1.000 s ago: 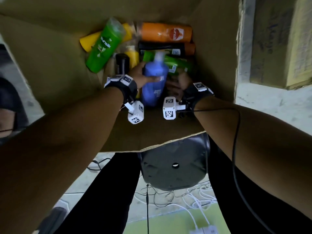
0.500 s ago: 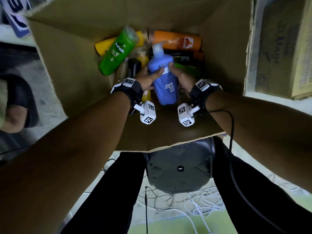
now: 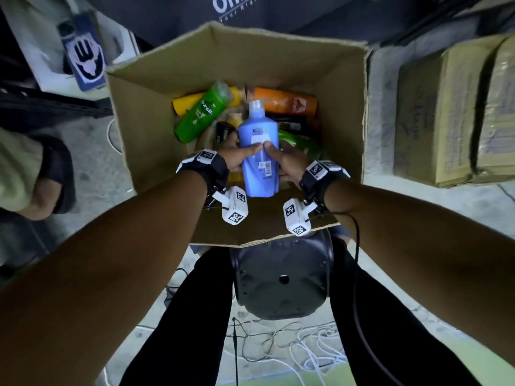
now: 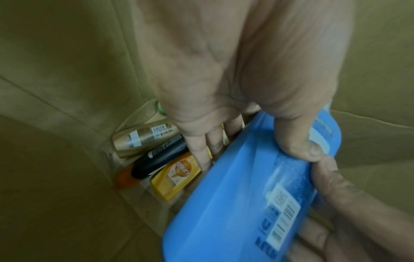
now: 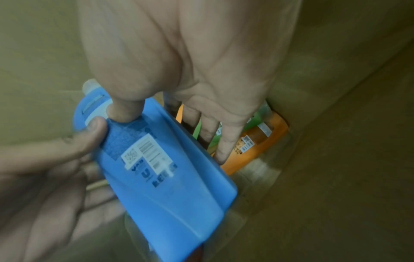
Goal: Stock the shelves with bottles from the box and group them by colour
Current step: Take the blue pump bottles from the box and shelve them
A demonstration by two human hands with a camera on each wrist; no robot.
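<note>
Two hands shared one load: the left hand [image 3: 232, 156] and the right hand [image 3: 289, 160] each clasped a flank of the blue pump bottle [image 3: 259, 151], thumbs meeting on its labelled face and fingers curled behind it. The bottle was held pump-end away from the person, above the contents of the cardboard box [image 3: 156, 129], probably because its broad, smooth body would be awkward to hold in a single hand. Beyond the left hand lay a green Sunsilk bottle [image 3: 202, 112] across a yellow bottle [image 3: 185, 105]; beyond the right hand lay an orange bottle [image 3: 285, 103], with a black bottle [image 3: 288, 118] and another green one nearer the fingers. The left-wrist view showed a gold bottle [image 4: 143, 137] in the box corner. No shelf was visible, so the blue bottle's shelving was judged not yet begun.
</note>
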